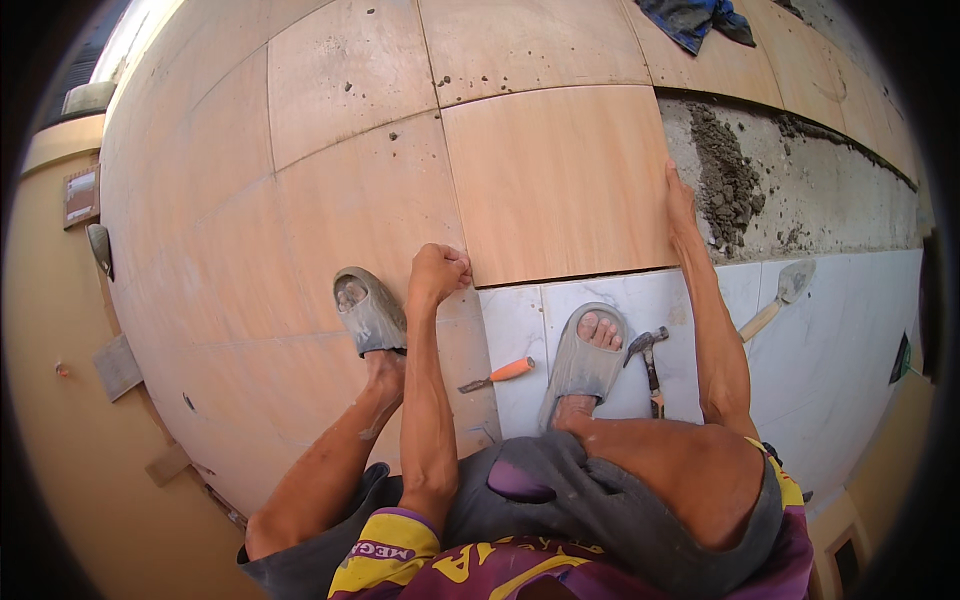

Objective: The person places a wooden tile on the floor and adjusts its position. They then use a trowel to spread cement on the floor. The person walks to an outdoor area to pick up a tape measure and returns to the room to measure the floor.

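Note:
A square wood-look tile (555, 185) lies in the middle beside an open strip with grey mortar (728, 170). My left hand (440, 270) is at its lower-left corner, fingers curled on the edge. My right hand (680, 200) grips its right edge, fingers along the side. On the white marble-look tiles (830, 340) below are an orange-handled scraper (510, 370) left of my right sandal (585, 360), a hammer (648, 350) to its right, and a trowel (760, 320) partly hidden by my right forearm.
Laid peach tiles (200, 250) surround my left sandal (375, 315), some with grit on them. A dark blue cloth (695, 22) lies at the top right. Along the yellow wall (50, 330) at left are small boards (118, 368) and other objects.

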Motion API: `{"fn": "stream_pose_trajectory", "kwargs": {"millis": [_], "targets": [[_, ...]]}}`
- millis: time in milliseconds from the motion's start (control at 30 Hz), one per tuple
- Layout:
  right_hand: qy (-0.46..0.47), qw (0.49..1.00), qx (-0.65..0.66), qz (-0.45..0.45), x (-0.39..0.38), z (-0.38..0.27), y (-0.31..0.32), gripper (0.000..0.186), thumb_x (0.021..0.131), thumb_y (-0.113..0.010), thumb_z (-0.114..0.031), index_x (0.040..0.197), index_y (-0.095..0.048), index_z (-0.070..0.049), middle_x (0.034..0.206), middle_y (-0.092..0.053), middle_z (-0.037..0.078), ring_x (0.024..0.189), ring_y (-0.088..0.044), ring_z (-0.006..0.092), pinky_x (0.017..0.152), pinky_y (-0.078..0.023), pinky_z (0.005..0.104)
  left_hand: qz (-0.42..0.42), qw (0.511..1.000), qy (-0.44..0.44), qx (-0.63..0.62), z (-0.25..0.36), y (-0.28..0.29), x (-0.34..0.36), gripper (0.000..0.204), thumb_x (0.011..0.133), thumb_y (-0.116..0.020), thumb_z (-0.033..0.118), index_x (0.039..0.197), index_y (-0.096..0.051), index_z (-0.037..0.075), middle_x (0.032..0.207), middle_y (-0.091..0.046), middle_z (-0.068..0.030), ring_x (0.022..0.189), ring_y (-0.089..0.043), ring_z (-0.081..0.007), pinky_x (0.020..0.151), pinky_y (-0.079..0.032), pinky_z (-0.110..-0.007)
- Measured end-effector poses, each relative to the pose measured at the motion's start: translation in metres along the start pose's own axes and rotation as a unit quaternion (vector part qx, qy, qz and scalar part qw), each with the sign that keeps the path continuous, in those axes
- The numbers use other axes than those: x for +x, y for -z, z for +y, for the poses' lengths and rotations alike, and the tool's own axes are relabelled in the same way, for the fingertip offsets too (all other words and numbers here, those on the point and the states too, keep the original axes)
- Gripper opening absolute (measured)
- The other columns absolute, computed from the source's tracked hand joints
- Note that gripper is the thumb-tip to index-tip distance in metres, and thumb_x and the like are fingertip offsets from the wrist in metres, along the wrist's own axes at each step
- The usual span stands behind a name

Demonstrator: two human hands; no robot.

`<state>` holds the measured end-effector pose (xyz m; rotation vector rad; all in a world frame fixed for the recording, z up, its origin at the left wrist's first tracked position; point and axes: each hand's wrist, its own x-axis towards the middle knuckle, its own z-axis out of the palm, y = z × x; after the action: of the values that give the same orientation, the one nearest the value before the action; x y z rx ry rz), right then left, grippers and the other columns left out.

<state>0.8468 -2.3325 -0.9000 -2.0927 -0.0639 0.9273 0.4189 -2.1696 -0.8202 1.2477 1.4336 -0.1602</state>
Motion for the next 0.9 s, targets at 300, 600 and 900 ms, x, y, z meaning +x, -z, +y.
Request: {"fn": "stream_pose_trajectory", "kwargs": {"millis": [300, 600, 900], "targets": [[0.021, 0.999, 0.035, -0.008, -0.011, -0.002, 0.006, 0.079, 0.106, -0.052, -0.065, 0.122, -0.073, 0.010, 0.114, -0.075, 0.015, 0.103, -0.065, 0.0210, 0.093, -0.051, 0.0386, 0.056, 0.998, -0.013, 0.035, 0.005, -0.012, 0.000, 0.009, 0.086, -0.073, 0.000, 0.082, -0.075, -0.008, 0.068, -0.074, -0.0132, 0.059, -0.073, -0.0169, 0.055, -0.059, -0.030], [0.009, 1.000, 0.019, -0.011, -0.009, -0.002, 0.004, 0.077, 0.106, -0.052, -0.065, 0.122, -0.074, 0.008, 0.113, -0.075, 0.012, 0.103, -0.064, 0.0187, 0.094, -0.051, 0.0367, 0.096, 0.992, -0.066, 0.057, 0.014, -0.014, 0.002, 0.015, 0.087, -0.078, 0.008, 0.091, -0.077, -0.006, 0.078, -0.078, -0.0137, 0.068, -0.075, -0.0173, 0.064, -0.058, -0.030], [0.012, 0.999, 0.029, -0.017, -0.006, -0.003, 0.010, 0.077, 0.106, -0.053, -0.064, 0.127, -0.073, 0.008, 0.118, -0.076, 0.014, 0.108, -0.066, 0.0203, 0.097, -0.050, 0.0373, 0.167, 0.975, -0.141, 0.032, 0.006, -0.013, 0.010, 0.021, 0.089, -0.078, 0.009, 0.103, -0.078, -0.007, 0.083, -0.080, -0.0141, 0.072, -0.076, -0.0171, 0.067, -0.060, -0.030]]}}
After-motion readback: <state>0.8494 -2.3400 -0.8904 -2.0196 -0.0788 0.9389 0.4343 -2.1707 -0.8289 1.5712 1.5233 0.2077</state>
